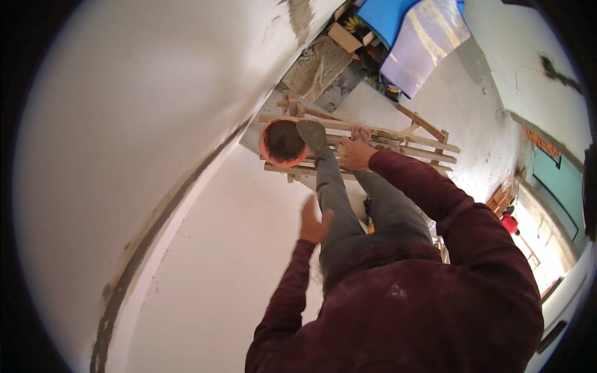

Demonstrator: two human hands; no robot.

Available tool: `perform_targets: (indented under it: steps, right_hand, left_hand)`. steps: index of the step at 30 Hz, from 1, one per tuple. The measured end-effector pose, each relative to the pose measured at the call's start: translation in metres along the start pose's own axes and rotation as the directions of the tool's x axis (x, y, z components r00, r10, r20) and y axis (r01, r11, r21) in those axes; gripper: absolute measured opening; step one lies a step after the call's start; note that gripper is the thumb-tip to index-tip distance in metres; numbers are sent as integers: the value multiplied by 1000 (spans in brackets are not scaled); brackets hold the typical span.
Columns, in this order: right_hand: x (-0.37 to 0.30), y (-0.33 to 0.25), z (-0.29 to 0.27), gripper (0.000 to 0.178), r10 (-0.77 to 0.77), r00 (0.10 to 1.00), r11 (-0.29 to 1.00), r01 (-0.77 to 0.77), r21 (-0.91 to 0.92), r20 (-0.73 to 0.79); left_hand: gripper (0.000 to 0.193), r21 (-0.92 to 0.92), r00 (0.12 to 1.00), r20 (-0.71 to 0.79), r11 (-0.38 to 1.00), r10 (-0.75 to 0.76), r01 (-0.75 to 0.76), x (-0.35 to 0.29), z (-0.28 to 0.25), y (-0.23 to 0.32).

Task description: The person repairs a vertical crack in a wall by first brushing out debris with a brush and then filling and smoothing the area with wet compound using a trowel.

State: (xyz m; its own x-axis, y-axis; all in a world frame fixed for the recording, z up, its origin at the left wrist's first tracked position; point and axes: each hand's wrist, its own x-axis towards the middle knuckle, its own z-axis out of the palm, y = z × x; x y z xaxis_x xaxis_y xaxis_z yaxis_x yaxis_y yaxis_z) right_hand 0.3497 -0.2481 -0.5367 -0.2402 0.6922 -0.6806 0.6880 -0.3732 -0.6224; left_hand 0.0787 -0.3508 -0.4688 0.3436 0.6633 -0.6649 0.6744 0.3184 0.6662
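Note:
My right hand [356, 153] is closed around the handle of a trowel, which is mostly hidden by the fingers. The trowel's grey, rounded blade [313, 135] reaches left over the right side of an orange bucket [267, 155]. Dark grey mortar [286, 139] lies inside the bucket. My left hand [314, 221] hangs in front of the white wall, left of my leg, with thumb and fingers apart and nothing in it; it is slightly blurred.
I stand on a slatted wooden trestle [429, 151], with the bucket at its left end. A dark, unfinished strip [180, 193] runs along the wall. Beyond the trestle are a crumpled sack [320, 65], a cardboard box [344, 37] and blue and pale sheets [426, 46].

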Motion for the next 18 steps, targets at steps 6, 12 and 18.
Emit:
perform_targets:
  steps: [6, 12, 18]
  right_hand:
    - [122, 8, 73, 23, -15, 971, 881, 126, -456, 239]
    - [239, 37, 157, 16, -67, 980, 648, 184, -739, 186]
    - [273, 20, 173, 18, 63, 952, 627, 195, -755, 299]
  left_hand:
    - [84, 200, 949, 115, 942, -294, 268, 7, 79, 28]
    - [67, 75, 973, -33, 971, -227, 229, 25, 102, -5]
    - [63, -22, 959, -47, 960, -281, 280, 22, 101, -8]
